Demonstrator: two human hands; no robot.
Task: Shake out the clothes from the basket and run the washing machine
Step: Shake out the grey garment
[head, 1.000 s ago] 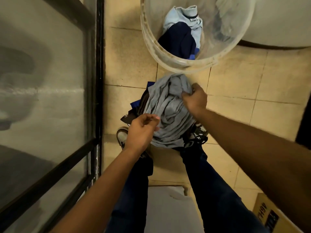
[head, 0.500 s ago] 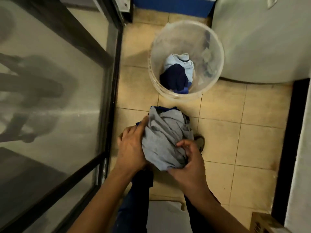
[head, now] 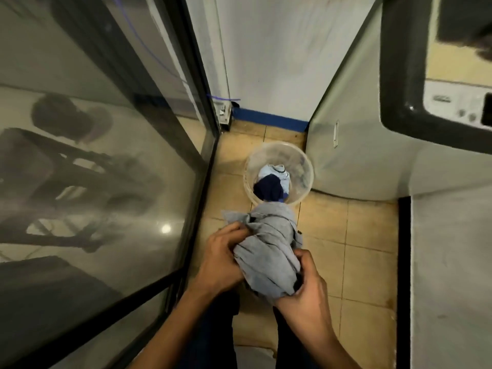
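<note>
I see the left hand (head: 222, 258) and right hand (head: 303, 291) both gripping the bunched grey garment (head: 269, 249); basket (head: 306, 179) at twelve o'clock, washing machine (head: 452, 107) at two.

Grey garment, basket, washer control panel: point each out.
grey garment (head: 269, 251), head view, middle of the bundle.
basket (head: 306, 166), head view, clear right wall.
washer control panel (head: 455, 105), head view, white face by the knobs.
</note>
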